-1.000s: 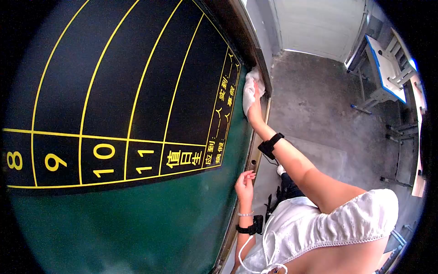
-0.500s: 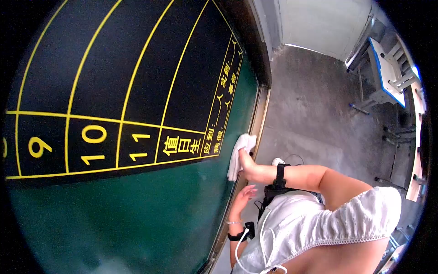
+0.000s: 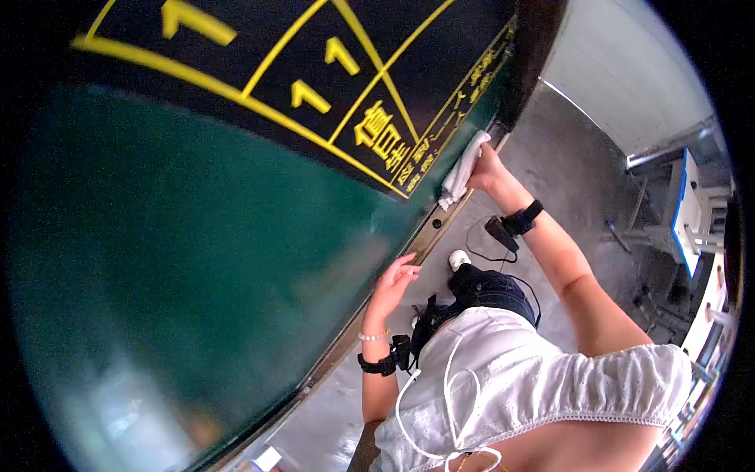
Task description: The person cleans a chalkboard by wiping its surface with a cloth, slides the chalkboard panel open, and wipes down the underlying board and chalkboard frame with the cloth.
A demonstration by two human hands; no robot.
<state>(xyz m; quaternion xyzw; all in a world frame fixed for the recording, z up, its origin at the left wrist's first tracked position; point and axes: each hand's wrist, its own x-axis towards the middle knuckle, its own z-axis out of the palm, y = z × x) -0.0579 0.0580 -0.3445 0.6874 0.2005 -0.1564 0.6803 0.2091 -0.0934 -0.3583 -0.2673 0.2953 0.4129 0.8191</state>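
My right hand (image 3: 487, 169) is closed around a folded white cloth (image 3: 465, 169), which lies against the lower edge of the green chalkboard (image 3: 236, 204) by its ledge (image 3: 431, 236). Part of the grip is hidden behind the cloth. My left hand (image 3: 393, 287) is held near the ledge, fingers loosely stretched and apart, with nothing in it. Whether it touches the board I cannot tell. A black panel (image 3: 307, 47) with yellow lines, numbers and characters covers the upper part of the board.
A dark strap with a small device (image 3: 519, 224) is on my right wrist; another strap (image 3: 385, 362) is on the left. A cable hangs by my legs. A blue-edged desk (image 3: 688, 212) stands at the right on the grey floor (image 3: 574, 149). A white door-like panel (image 3: 637, 86) is beyond.
My right hand has moved the cloth along the board's lower edge, away from my left hand. The view has turned and shifted, and my right arm is more outstretched.
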